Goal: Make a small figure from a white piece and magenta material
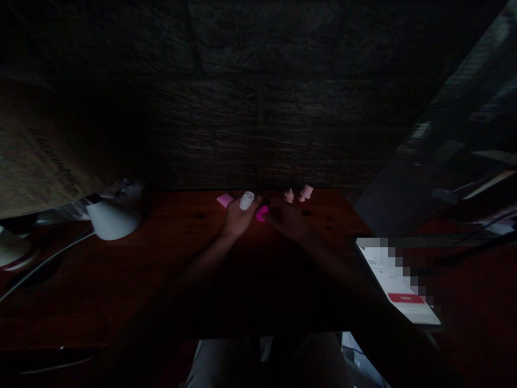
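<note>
In the dim head view, my left hand (236,221) is closed around a small white cylindrical piece (246,201), whose top sticks out above the fingers. My right hand (294,222) reaches in from the other side, its fingers curled at a bright magenta lump (262,213) between the two hands. Shadow hides most of those fingertips. Behind the left hand lies a flat pink piece (224,200). Beyond the right hand stand a small pale pink shaped piece (288,195) and a larger pale pink one (306,192), both soft-looking like modelling clay.
The wooden table (181,226) meets a dark block wall (242,108). On the left are a white cone-shaped lamp head (115,220) with a cable, a cardboard box (44,151) and a cup (14,250). A lit phone screen (404,297) lies at the right edge.
</note>
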Demonstrator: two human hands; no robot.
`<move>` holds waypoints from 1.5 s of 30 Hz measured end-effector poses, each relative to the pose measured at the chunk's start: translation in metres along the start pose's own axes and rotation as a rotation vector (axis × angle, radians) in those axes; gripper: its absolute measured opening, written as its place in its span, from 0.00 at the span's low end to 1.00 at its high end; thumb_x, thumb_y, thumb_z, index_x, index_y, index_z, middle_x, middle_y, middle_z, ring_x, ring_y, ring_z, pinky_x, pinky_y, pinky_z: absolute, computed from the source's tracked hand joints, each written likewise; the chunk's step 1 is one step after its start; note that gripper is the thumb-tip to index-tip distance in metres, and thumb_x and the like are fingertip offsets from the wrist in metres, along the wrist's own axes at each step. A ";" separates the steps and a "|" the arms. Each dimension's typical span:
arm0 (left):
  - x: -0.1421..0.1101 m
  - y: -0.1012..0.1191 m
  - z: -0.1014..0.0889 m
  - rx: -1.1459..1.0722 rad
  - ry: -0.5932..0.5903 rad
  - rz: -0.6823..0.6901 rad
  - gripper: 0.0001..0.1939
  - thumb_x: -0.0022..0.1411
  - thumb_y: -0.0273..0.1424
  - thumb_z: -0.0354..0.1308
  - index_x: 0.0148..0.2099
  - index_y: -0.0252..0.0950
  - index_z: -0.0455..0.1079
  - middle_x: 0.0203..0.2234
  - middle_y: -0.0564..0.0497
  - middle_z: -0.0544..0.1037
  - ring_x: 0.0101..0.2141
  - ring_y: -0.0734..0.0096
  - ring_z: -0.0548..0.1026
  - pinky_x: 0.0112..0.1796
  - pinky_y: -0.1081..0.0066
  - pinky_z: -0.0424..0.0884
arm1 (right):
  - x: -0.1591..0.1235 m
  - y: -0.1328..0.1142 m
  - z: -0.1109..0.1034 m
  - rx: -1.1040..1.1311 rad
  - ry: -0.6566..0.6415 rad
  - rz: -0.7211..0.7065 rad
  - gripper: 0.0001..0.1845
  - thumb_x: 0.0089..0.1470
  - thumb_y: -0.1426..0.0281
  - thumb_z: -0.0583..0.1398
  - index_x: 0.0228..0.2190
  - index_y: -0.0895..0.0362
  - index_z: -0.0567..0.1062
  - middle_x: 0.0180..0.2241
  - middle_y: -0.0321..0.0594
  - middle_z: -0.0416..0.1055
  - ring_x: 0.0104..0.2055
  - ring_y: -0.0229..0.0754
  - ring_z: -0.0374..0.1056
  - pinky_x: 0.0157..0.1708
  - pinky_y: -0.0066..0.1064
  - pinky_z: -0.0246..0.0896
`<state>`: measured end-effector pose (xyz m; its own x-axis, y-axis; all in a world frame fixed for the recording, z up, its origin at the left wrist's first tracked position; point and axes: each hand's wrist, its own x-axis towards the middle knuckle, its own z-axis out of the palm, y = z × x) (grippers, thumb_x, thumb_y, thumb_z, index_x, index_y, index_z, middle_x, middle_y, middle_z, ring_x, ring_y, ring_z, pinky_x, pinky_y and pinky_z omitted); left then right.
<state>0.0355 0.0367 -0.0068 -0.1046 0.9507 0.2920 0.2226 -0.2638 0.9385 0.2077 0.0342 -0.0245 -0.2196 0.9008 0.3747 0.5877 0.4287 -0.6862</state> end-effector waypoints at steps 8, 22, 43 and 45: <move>-0.003 -0.008 -0.002 0.051 -0.394 -0.044 0.15 0.57 0.41 0.61 0.25 0.37 0.65 0.17 0.57 0.68 0.21 0.77 0.65 0.23 0.75 0.60 | -0.004 -0.017 -0.009 0.412 0.062 -0.136 0.28 0.55 0.69 0.65 0.58 0.52 0.74 0.57 0.46 0.76 0.58 0.50 0.73 0.58 0.46 0.68; -0.006 -0.009 0.003 -0.105 -0.676 -0.025 0.10 0.58 0.34 0.64 0.32 0.33 0.71 0.20 0.56 0.73 0.23 0.76 0.72 0.27 0.75 0.70 | -0.002 -0.016 -0.013 0.522 -0.079 -0.019 0.15 0.53 0.58 0.70 0.40 0.53 0.84 0.39 0.41 0.82 0.42 0.46 0.78 0.45 0.40 0.74; -0.014 -0.002 -0.002 -0.053 -0.711 -0.151 0.16 0.55 0.39 0.66 0.40 0.34 0.71 0.22 0.60 0.67 0.21 0.81 0.63 0.22 0.78 0.58 | -0.002 -0.020 -0.027 0.732 -0.328 -0.019 0.17 0.52 0.64 0.72 0.44 0.52 0.84 0.45 0.40 0.82 0.45 0.42 0.78 0.47 0.36 0.73; -0.015 0.000 -0.002 -0.090 -0.737 -0.166 0.18 0.53 0.39 0.68 0.42 0.34 0.71 0.23 0.60 0.67 0.21 0.82 0.62 0.22 0.78 0.58 | -0.002 -0.019 -0.027 0.754 -0.349 -0.005 0.17 0.51 0.64 0.72 0.43 0.52 0.84 0.43 0.39 0.83 0.43 0.40 0.78 0.45 0.33 0.74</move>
<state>0.0350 0.0219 -0.0113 0.5519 0.8336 -0.0235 0.1775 -0.0899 0.9800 0.2179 0.0220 0.0043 -0.5230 0.8153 0.2486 -0.0659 0.2520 -0.9655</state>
